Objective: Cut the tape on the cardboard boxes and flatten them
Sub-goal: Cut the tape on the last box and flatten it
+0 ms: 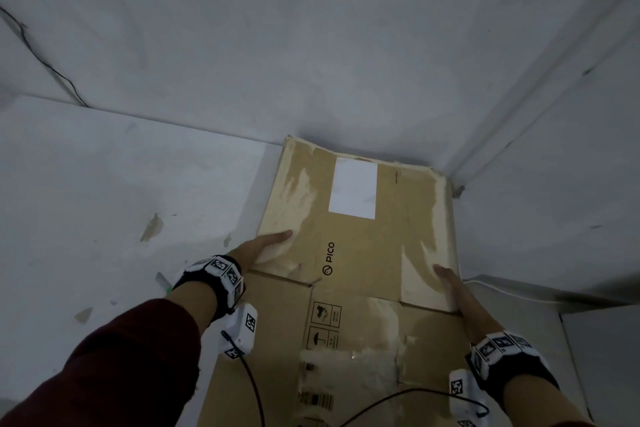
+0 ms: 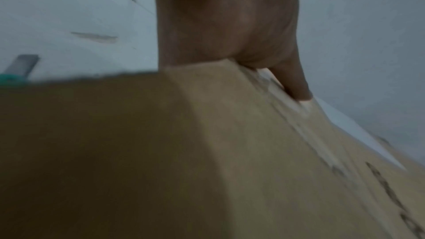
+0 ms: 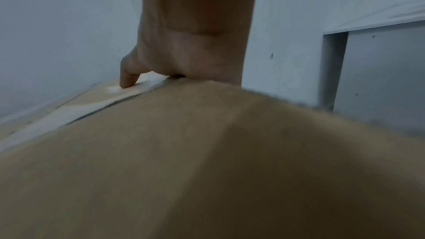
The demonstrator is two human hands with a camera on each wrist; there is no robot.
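The flattened cardboard box (image 1: pixel 356 239) lies on the pale floor (image 1: pixel 121 191) at lower centre of the head view, its far edge against the wall. The left hand (image 1: pixel 265 246) grips its left edge, thumb on top. The right hand (image 1: pixel 453 291) grips the right edge likewise, other fingers hidden below.

Both wrist views are motion-blurred; print on the cardboard box (image 2: pixel 264 152) is unreadable there. The fingers of the left hand (image 1: pixel 266 246) and right hand (image 1: pixel 453 288) wrap under the box edges, hidden. The box's near end is cut off by the head view's lower edge.
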